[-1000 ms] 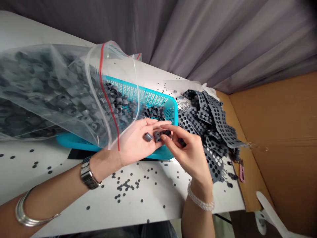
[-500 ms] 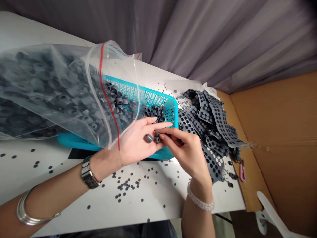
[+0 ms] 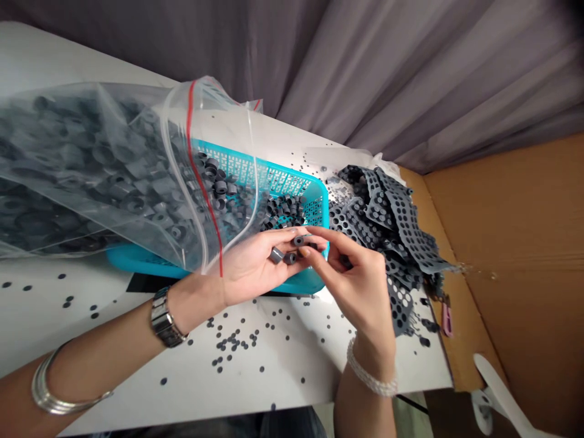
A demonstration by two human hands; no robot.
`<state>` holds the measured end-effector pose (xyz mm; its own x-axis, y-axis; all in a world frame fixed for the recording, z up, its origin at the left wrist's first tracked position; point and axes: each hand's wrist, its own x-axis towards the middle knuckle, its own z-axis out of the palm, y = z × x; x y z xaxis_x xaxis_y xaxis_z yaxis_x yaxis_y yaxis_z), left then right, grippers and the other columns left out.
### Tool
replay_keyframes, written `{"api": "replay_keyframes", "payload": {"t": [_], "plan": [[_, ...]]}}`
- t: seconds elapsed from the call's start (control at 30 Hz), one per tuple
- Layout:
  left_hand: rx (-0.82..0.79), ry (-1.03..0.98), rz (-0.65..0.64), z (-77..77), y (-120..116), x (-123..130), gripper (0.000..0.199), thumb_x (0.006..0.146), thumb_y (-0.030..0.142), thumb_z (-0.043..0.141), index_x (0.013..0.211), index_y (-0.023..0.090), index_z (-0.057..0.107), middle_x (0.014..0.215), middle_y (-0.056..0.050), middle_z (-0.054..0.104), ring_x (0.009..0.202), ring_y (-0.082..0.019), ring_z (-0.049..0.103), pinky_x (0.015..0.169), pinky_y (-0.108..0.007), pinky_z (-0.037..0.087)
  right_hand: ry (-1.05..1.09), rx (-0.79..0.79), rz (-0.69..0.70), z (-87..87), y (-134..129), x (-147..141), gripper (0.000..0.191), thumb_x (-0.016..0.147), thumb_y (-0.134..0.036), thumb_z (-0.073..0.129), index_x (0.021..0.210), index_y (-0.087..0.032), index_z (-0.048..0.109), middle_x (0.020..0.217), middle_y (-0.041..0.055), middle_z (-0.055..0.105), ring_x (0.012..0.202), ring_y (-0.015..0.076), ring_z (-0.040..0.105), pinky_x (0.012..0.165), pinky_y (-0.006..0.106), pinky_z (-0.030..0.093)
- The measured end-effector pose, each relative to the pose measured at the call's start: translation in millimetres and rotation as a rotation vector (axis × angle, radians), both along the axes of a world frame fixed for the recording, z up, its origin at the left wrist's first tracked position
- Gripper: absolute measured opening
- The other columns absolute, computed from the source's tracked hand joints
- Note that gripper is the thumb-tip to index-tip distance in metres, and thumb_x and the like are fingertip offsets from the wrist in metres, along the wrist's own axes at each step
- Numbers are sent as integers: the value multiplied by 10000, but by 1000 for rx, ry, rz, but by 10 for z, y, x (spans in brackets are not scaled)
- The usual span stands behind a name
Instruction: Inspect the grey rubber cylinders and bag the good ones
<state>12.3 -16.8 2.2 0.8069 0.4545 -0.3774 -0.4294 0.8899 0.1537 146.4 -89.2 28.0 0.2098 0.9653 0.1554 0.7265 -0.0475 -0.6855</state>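
My left hand [image 3: 255,261] lies palm up over the front of a turquoise basket [image 3: 325,213], with a few small grey rubber caps [image 3: 276,255] resting on its palm and fingers. Thumb and forefinger of my right hand [image 3: 353,274] pinch a grey cap [image 3: 299,241] above the left fingers. Its other fingers are curled, with something dark partly hidden beneath them. A clear zip bag [image 3: 137,182] full of grey caps lies across the basket, its open mouth over my left wrist. More caps [image 3: 285,210] sit in the basket.
Perforated dark rubber sheets [image 3: 401,219] are heaped right of the basket. Small dark discs [image 3: 235,340] are scattered on the white table [image 3: 182,395]. Beyond the sheets are a pink tool [image 3: 446,317] and cardboard [image 3: 515,243]. A grey curtain [image 3: 319,73] hangs behind.
My right hand has shifted slightly right, and the cap at its fingertips now shows its end. The fingers of my left hand have curled up a little.
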Motion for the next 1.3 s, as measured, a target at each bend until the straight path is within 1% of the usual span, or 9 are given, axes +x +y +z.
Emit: {"api": "replay_keyframes", "payload": {"t": [0.17, 0.37, 0.43, 0.67, 0.8, 0.93, 1.07, 1.2, 1.3], "plan": [[14, 31, 31, 18, 4, 13, 249, 914, 67, 430, 886, 71, 677, 766, -57, 647, 749, -99, 621, 840, -225, 523, 91, -15, -22, -30, 50, -62, 180, 826, -271, 651, 970, -212, 741, 528, -67, 329, 495, 87, 297, 500, 242, 292], [-65, 57, 22, 89, 15, -5, 358, 926, 152, 424, 1217, -5, 561, 1055, -171, 682, 1045, -226, 638, 1013, -376, 485, 1160, -131, -9, -112, 94, 167, 217, 840, -415, 618, 892, -217, 691, 503, -108, 145, 426, 70, 72, 365, 198, 137], [-79, 78, 27, 95, 22, -11, 437, 926, 172, 427, 1317, -15, 477, 1184, -202, 644, 1123, -252, 611, 1033, -389, 475, 1345, -155, -6, -128, 108, 218, 235, 858, -444, 591, 896, -227, 674, 508, -108, 118, 430, 79, 28, 345, 186, 122], [-57, 77, 11, 100, 35, -16, 505, 921, 201, 425, 1380, -9, 412, 1246, -220, 620, 1157, -259, 603, 1028, -361, 480, 1444, -174, -54, -152, 127, 199, 237, 896, -440, 535, 955, -234, 636, 507, -103, 136, 447, 101, 13, 345, 194, 122], [-46, 99, 26, 125, 35, -23, 513, 928, 225, 416, 1380, -18, 409, 1284, -229, 595, 1193, -261, 580, 1033, -352, 471, 1491, -126, -64, -117, 118, 230, 196, 861, -379, 503, 802, -216, 594, 537, -82, 213, 454, 102, 78, 353, 206, 130], [-47, 84, 46, 149, 35, -30, 519, 930, 217, 405, 1392, -20, 385, 1324, -223, 570, 1215, -264, 562, 1042, -366, 459, 1398, -80, -51, -93, 126, 288, 240, 838, -377, 429, 675, -216, 501, 637, -38, 348, 460, 96, 186, 365, 208, 136], [-47, 75, 29, 130, 41, -36, 527, 943, 246, 371, 1413, 6, 368, 1303, -209, 588, 1181, -243, 588, 1028, -342, 462, 1109, -24, -113, -112, 127, 228, 316, 881, -419, 476, 644, -212, 507, 581, -57, 351, 423, 76, 177, 370, 215, 139], [2, 47, 19, 75, 45, -46, 516, 948, 262, 369, 1408, 29, 397, 1259, -192, 620, 1091, -216, 629, 987, -330, 481, 593, 11, -15, -92, 76, 55, 138, 819, -332, 661, 900, -224, 687, 525, -81, 337, 461, 78, 254, 440, 223, 250], [38, 74, -1, 87, 41, -44, 493, 943, 278, 387, 1360, 29, 474, 1261, -182, 623, 1157, -235, 588, 1020, -333, 440, 273, -83, 139, -53, 39, -45, 293, 817, -259, 665, 1106, -223, 689, 539, -78, 355, 501, 87, 317, 513, 235, 322]]}}
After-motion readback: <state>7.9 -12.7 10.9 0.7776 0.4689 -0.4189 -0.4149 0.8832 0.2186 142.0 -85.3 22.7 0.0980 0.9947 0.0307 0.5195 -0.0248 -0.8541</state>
